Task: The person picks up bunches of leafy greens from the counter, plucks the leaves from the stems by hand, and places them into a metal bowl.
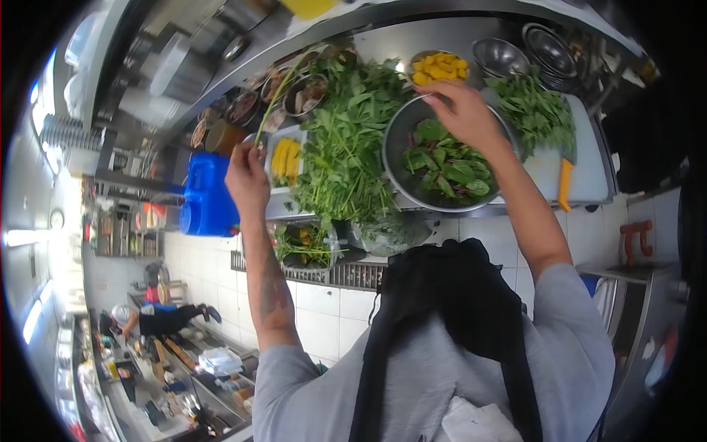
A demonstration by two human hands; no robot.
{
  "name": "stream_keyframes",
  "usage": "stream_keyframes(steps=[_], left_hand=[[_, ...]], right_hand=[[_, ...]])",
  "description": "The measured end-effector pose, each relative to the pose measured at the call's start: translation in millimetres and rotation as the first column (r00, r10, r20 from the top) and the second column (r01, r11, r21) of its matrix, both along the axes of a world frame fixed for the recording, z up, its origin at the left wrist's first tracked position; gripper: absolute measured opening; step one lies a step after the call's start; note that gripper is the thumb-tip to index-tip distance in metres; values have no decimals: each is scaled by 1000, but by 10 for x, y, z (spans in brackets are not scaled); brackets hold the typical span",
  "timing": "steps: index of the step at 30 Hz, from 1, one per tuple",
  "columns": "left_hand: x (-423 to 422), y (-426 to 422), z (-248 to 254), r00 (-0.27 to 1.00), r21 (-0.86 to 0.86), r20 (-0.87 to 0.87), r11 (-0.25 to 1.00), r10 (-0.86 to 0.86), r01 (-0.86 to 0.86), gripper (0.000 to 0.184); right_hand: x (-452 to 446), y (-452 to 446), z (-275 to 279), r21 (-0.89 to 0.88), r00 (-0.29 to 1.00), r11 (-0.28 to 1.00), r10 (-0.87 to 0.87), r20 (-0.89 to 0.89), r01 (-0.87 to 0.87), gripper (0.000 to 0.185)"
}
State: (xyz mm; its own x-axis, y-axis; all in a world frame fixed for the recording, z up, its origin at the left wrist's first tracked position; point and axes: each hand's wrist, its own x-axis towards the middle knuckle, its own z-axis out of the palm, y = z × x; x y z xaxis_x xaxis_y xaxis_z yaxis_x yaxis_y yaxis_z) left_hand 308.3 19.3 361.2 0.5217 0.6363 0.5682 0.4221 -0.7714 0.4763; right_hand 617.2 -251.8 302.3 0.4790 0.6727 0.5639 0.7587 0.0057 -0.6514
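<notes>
My left hand [247,180] is closed around a long green stem [278,94] that slants up and to the right. My right hand [465,116] is over the far rim of a steel bowl [393,158] with its fingers drawn together; whatever is between the fingertips is too small to make out. Loose green leaves with reddish stems [449,166] lie inside the bowl. A large heap of leafy green stems [350,132] spreads on the counter between my hands. Just beyond my right hand is a bowl of yellow chunks [440,68].
Right of the bowl, cut greens [541,114] and a yellow-handled knife [565,184] rest on a white cutting board [589,140]. A blue jug [209,195] stands by my left forearm, near a tray of yellow pieces [286,158]. Another person [158,322] is far left.
</notes>
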Motion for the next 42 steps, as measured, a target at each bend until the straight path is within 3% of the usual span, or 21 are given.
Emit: stream_keyframes(steps=[5,7,8,9,10,11,13,16,19,23,25,28,32,33,34,35,37,38,40,41,42], left_hand=[[-55,-403,156,995,-149,46,984,-92,98,15],[-111,-561,141,993,-222,50,968,-109,117,15],[-140,-622,118,990,-339,72,930,-123,141,16],[-148,-695,117,986,-448,97,879,-134,164,16],[-141,-790,106,991,-425,71,895,-117,137,15],[-169,-818,68,991,-426,76,894,-114,135,15],[-240,-842,-38,983,-498,128,849,-128,176,15],[-286,-843,-114,974,-565,175,795,-147,221,15],[-294,-815,-204,976,-578,165,788,-140,211,16],[-213,-824,-310,983,-590,119,786,-139,183,21],[-167,-863,-309,996,-472,8,878,-90,83,25],[-122,-891,-298,995,-383,-51,922,-85,59,26],[-27,-966,-281,990,-184,-77,978,-117,101,21],[2,-1026,-251,988,-93,-114,992,-100,90,20],[32,-1102,-217,985,-2,-151,997,-79,80,19],[79,-1211,-176,985,-7,-153,997,-83,83,19],[177,-1416,-94,953,267,-299,953,-58,142,17],[81,-1436,-55,960,161,-279,987,29,17,16],[-336,-1128,-120,998,64,-61,998,-4,8,17],[-532,-1090,-82,999,-141,29,990,21,-16,20],[-674,-1133,33,998,-180,18,982,60,-56,21]], right_hand=[[159,571,426,3,999,999,52,0,-52,24],[188,728,381,39,970,984,-177,164,173,26],[225,767,333,32,970,984,-177,168,175,26],[259,802,293,-18,985,987,-158,72,159,26],[276,831,238,-65,990,988,-140,-28,138,27],[261,844,201,-66,990,989,-137,-23,135,27],[226,880,115,113,993,988,-101,-64,108,24],[220,913,96,17,977,997,74,-198,-72,27],[213,1025,-61,80,930,981,194,-311,-178,29],[158,963,-73,103,871,982,188,-453,-159,30],[180,875,-11,59,897,996,79,-434,-59,28],[294,894,-166,155,950,987,95,-299,-51,26],[257,717,-137,82,962,996,-7,-272,31,22],[252,698,-158,-8,983,983,-186,-10,186,19],[241,677,-183,-55,908,935,-326,263,351,17],[278,680,-254,-61,908,933,-327,262,354,17],[533,734,-441,-372,895,820,-346,281,434,17],[829,650,-565,-358,879,803,-424,219,476,19],[1226,331,-571,-333,809,745,-577,110,578,23],[1375,99,-442,-330,755,699,-652,70,635,26],[1505,-125,-348,-347,744,679,-661,93,647,26]])
